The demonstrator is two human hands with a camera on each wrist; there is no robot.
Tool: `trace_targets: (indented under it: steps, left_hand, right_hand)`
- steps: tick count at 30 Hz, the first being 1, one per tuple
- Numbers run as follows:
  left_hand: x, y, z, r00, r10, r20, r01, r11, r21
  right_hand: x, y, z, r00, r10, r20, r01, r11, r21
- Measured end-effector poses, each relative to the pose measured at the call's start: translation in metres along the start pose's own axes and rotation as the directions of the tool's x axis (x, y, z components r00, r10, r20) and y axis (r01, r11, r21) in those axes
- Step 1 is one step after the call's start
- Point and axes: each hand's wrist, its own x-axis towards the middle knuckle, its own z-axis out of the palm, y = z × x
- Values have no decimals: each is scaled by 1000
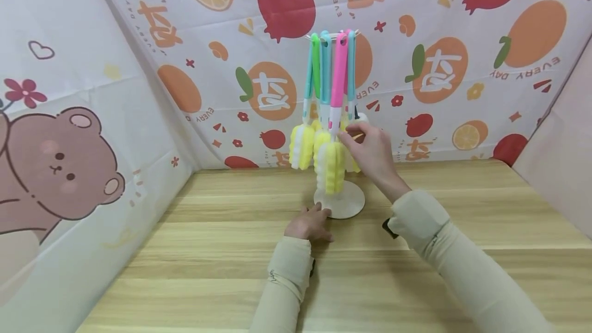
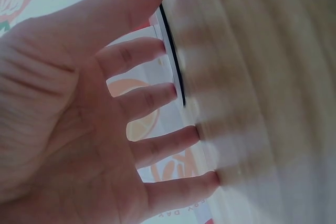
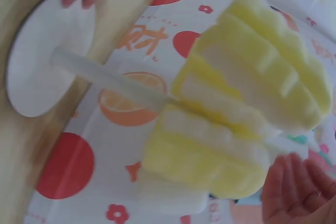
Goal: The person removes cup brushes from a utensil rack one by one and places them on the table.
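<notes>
The table is pale and wood-grained; directly on it — toward the back — sits a round white base; the left hand touches its rim.

1. A small indoor nook, walled on three sides; home, shop or workshop, I can't tell which from here.
2. The back is a creased fruit-print cloth, lettered "EVERY DAY".
3. The left wall is a pale sheet bearing a cartoon bear; a plain pale wall closes the right.
4. A wood-grain tabletop fills the floor space between them.
5. Household goods stand there: sponge brushes hanging from a white stand.
</notes>
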Motion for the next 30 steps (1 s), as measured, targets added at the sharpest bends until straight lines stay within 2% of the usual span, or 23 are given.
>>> trace_targets:
  steps: [6,12,18,30]
  left_hand:
    - [1,2,-1,1000,-5,10,5,1000,-4]
    - [2,1,0,1000,-11,6,11,1000,8]
    - [2,1,2,1000,-16,20,15,1000,9]
    - [2,2,-1,999,-24,36,24,1000,12]
  right_hand:
    - [12,-17,8,999,32,-22,-33,999,-38]
    - [22,-27,12,999,9,-48,-10,1000,-26]
    - [27,-31,10,998,27,-52,-28,999,-31]
    - [30,-35,3,999,13,-42,-15,999,-40]
